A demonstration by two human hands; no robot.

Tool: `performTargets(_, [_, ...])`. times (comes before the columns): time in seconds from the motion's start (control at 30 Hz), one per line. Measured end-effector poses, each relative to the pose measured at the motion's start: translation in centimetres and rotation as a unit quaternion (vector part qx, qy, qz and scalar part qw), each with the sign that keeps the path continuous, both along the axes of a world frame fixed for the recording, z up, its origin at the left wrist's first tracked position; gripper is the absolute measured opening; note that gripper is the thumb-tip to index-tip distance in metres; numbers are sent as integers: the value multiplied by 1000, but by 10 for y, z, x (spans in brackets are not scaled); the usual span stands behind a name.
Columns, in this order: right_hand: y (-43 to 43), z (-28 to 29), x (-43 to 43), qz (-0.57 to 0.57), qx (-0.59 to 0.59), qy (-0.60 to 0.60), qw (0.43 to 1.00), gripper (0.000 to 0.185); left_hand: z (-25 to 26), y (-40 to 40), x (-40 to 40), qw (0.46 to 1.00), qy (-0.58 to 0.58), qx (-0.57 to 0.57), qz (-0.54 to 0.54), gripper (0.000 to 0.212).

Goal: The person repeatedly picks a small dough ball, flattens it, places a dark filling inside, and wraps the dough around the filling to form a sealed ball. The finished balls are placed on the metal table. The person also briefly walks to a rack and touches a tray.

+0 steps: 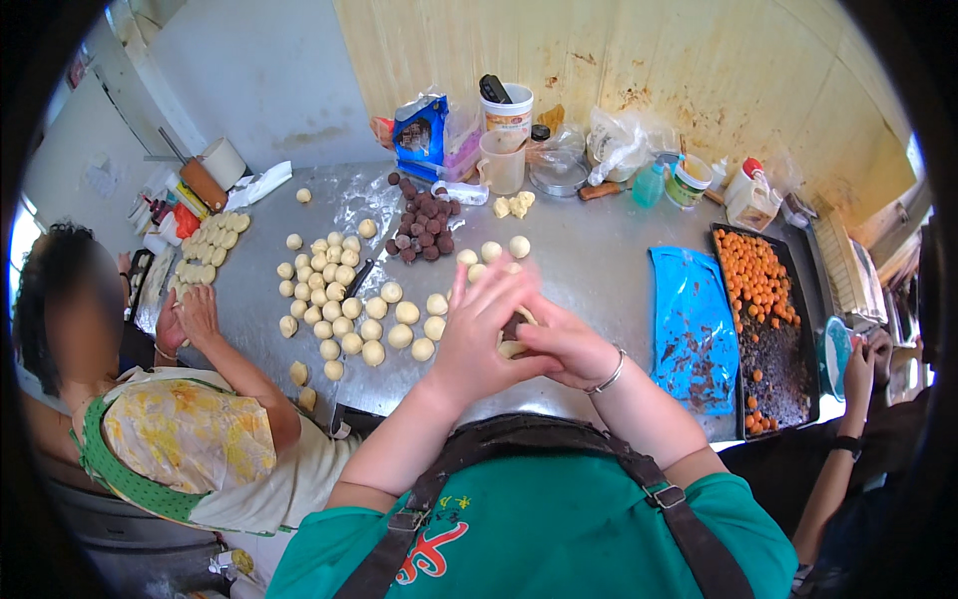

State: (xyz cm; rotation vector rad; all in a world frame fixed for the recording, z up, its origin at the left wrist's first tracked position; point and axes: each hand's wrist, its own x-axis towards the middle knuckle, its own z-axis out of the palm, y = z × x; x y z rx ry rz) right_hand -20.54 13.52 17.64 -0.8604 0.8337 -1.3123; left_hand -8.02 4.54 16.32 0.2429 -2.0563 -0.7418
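Both my hands meet over the metal table, cupped about one piece of pale dough point(512, 348) with a dark ball of filling point(513, 325) showing inside it. My left hand point(479, 322) lies along its left side, the raised fingers blurred. From the right, my right hand point(570, 344) curls round the dough, thumb against its edge. The underside of the piece is hidden by my palms. Pale dough balls point(373, 352) spread over the table to the left of my hands, with a few just beyond my fingertips. Farther back sits a heap of dark brown filling balls point(426, 224).
On the left a co-worker point(202, 427) handles dough beside rows of flattened pieces point(213, 243). A dark-handled tool point(361, 278) lies among the balls. To the right are a blue plastic bag point(692, 329) and a black tray point(778, 367) of orange balls. Tubs and a jug point(503, 165) line the wall.
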Motion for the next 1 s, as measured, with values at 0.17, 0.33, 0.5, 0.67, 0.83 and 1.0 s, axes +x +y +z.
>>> performTargets(0.17, [2,-19,8,47,-28,-312,949,60,-4,-10,13,997,16,36,-61,41])
performTargets(0.33, [4,-34,10,-2,20,-182,983,46,6,2,0,984,122,128,-36,25])
performTargets(0.5, [5,-42,11,-54,6,-81,995,48,-1,2,8,995,52,84,-31,28])
performTargets(0.67, [6,-42,13,0,35,-202,979,41,-2,-10,19,972,96,147,-155,39])
performTargets(0.83, [4,-35,14,-70,46,-180,980,39,-3,12,-1,945,251,201,-56,45])
performTargets(1.0, [4,-33,18,-76,14,-65,995,41,-16,-22,25,980,17,124,-158,64])
